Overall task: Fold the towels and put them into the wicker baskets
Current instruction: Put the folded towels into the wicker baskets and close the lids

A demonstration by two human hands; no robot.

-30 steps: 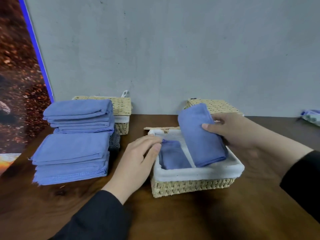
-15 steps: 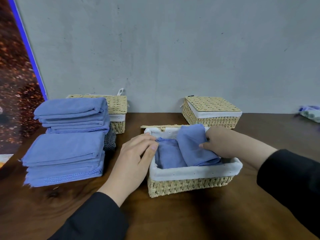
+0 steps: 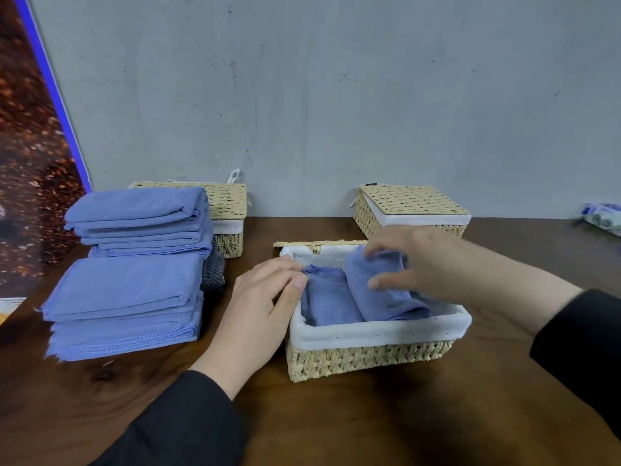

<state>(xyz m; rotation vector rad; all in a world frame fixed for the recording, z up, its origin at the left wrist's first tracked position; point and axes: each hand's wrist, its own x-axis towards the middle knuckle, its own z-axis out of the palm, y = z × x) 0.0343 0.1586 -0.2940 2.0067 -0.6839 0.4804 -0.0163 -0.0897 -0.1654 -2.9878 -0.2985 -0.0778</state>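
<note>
Step in hand: seating a folded towel (image 3: 379, 290) in the open basket (image 3: 369, 356), near centre of the table (image 3: 437, 415). The towel lies in the basket's right half, leaning over a 2nd folded towel (image 3: 327, 302) in the left half.

Right hand (image 3: 433, 264) – spread over the towel's far end, thumb and fingertips touching the cloth; whether it pinches or merely presses cannot be told. Left hand (image 3: 265, 307) – fingers straight, resting on the basket's left rim, bracing it, gripping nothing.

Next move, by judgement: press the towel flat beside its neighbour, withdraw the right hand, then take another from the left stacks.

Count:
- Baskets: 3 – 1 open, near; far-left basket (image 3: 228, 205) and far-right basket (image 3: 411, 210), both lidded.
- Towels in basket: 2.
- Stacks at left: 2 – near stack (image 3: 124, 304), far stack (image 3: 141, 220); towels per stack unclear.
</note>
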